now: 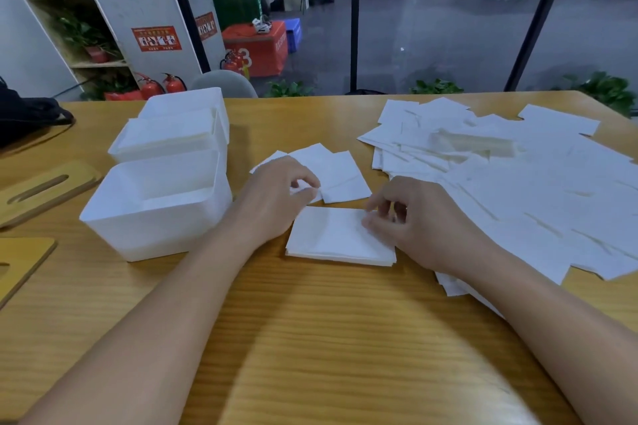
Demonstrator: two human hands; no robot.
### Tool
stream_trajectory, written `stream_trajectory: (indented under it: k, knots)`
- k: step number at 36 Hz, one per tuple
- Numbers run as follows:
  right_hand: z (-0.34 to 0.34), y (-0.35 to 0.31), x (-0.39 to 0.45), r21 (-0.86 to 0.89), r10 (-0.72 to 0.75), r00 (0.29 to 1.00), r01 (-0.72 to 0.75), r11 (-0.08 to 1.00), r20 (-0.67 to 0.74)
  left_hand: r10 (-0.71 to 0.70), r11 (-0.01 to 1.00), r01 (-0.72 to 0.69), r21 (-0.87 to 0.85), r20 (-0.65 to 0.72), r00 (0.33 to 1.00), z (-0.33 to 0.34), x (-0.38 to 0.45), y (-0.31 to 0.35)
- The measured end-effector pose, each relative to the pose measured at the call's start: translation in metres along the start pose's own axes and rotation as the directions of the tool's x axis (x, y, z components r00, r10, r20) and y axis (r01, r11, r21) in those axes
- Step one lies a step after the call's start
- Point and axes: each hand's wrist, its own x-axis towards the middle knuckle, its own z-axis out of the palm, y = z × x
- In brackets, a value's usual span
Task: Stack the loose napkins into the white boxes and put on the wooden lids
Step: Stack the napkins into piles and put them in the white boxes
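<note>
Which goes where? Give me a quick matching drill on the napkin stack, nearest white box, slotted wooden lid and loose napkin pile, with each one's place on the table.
Things:
1. napkin stack
2. nearest white box
3. slotted wooden lid
4. loose napkin pile

Places:
A. far left edge of the table
B. spread over the right side
C. between the two hands, in front of the person
D. left of the left forearm

Pairs: 1-C, 2-D, 3-A, 4-B

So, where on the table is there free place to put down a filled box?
Bare table lies near the person, between the two forearms and below the small napkin stack. A narrower strip runs between the white boxes and the loose napkin pile, behind the hands. The right side is crowded with napkins; the wooden lids fill the left edge.
</note>
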Motion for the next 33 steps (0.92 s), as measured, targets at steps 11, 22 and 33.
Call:
stream_trajectory:
  k: [11, 22, 33]
  knots:
    - [0.005, -0.003, -0.001, -0.009, -0.018, 0.998, 0.018, 1.000, 0.053, -0.057, 0.989, 0.063, 0.135, -0.049, 0.997, 0.008, 0.010, -0.015]
    - [0.003, -0.007, 0.001, 0.037, 0.026, 0.999, -0.024, 0.999, -0.042, 0.011, 1.000, -0.009, 0.014, -0.192, 0.981, 0.005, 0.007, -0.005]
    - [-0.006, -0.021, 0.002, 0.407, 0.217, 0.974, -0.174, 0.897, -0.063, 0.196, 0.939, -0.186, -0.288, 0.006, 0.981, 0.015, -0.022, 0.049]
